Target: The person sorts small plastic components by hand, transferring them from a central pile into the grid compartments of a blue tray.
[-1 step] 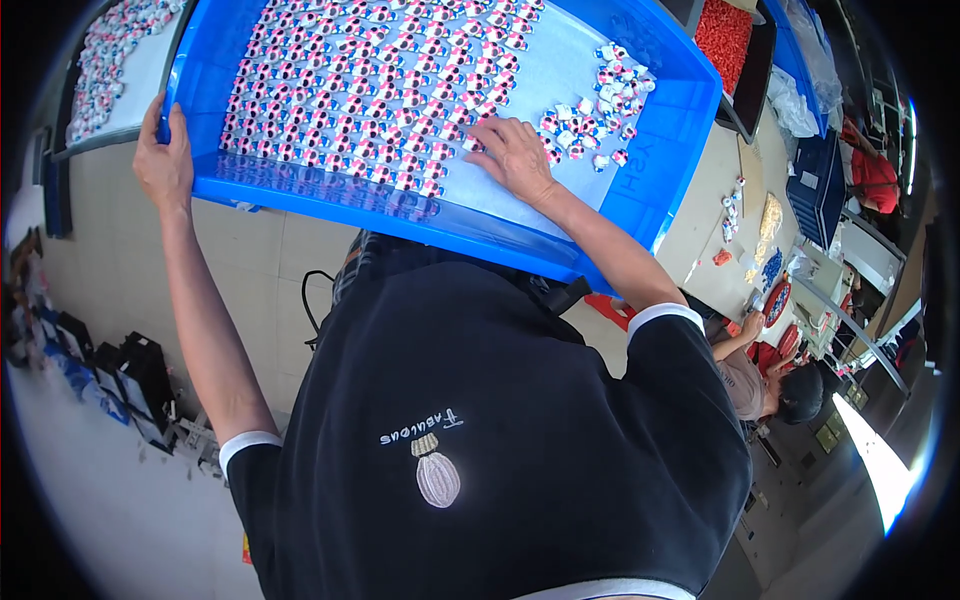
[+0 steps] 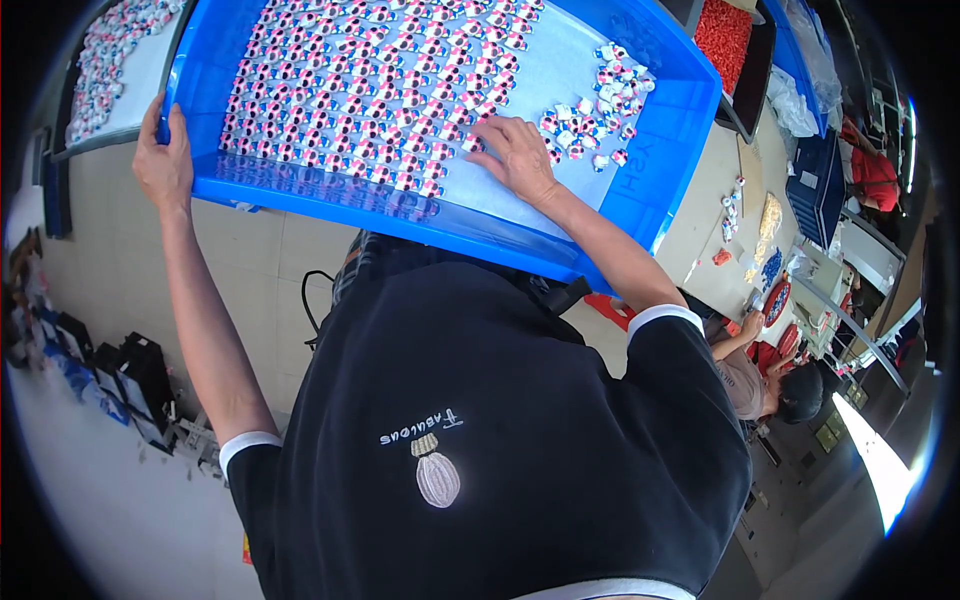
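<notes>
A large blue plastic tray [image 2: 455, 222] lies across the top of the view, lined with a white sheet. Small white, pink and blue figurines [image 2: 375, 100] stand close together in rows over its left and middle. A loose heap of the same figurines [image 2: 590, 120] lies on the right. My left hand [image 2: 163, 160] is closed around the tray's left rim, thumb up along the wall. Inside the tray, my right hand [image 2: 515, 160] has thumb and forefinger at a single figurine [image 2: 472, 143] at the right end of the rows. The other fingers are curled above it.
Another tray of figurines [image 2: 105, 80] stands at the far left. To the right are a bin of red pieces [image 2: 722, 45] and a worktable [image 2: 700, 235] with loose parts. A co-worker [image 2: 765, 385] sits at that table. Black boxes [image 2: 145, 380] stand at the lower left.
</notes>
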{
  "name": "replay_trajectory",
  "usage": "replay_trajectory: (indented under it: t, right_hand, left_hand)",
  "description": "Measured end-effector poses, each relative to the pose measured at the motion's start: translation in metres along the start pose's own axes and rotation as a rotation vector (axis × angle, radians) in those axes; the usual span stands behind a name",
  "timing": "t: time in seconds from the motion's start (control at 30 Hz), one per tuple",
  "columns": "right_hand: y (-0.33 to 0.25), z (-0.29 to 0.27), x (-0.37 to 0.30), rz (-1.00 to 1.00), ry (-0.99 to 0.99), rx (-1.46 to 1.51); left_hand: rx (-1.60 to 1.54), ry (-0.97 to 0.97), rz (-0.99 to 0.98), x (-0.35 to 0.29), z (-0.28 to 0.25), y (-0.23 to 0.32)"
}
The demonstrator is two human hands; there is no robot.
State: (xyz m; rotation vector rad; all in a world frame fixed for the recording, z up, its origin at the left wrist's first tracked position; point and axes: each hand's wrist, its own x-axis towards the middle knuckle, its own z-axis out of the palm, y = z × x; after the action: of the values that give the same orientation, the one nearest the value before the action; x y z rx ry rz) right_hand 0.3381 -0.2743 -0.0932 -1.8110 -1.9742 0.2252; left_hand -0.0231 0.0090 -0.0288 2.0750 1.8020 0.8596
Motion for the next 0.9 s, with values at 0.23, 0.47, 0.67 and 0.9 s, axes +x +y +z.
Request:
replay_trajectory:
  t: [0.23, 0.47, 0.67, 0.9]
  right_hand:
    - [0.011, -0.01, -0.013, 0.074, 0.028, 0.028]
    - [0.013, -0.012, -0.006, 0.097, 0.032, 0.043]
    - [0.029, -0.01, 0.007, 0.154, 0.053, -0.073]
    - [0.043, -0.014, 0.017, 0.132, 0.06, -0.052]
  left_hand:
    - [0.008, -0.02, -0.031, 0.001, 0.0, 0.002]
    - [0.017, -0.025, -0.036, 0.001, 0.001, 0.0]
    - [0.029, -0.022, -0.031, 0.002, 0.001, -0.002]
    - [0.015, -0.022, -0.025, 0.003, 0.003, -0.006]
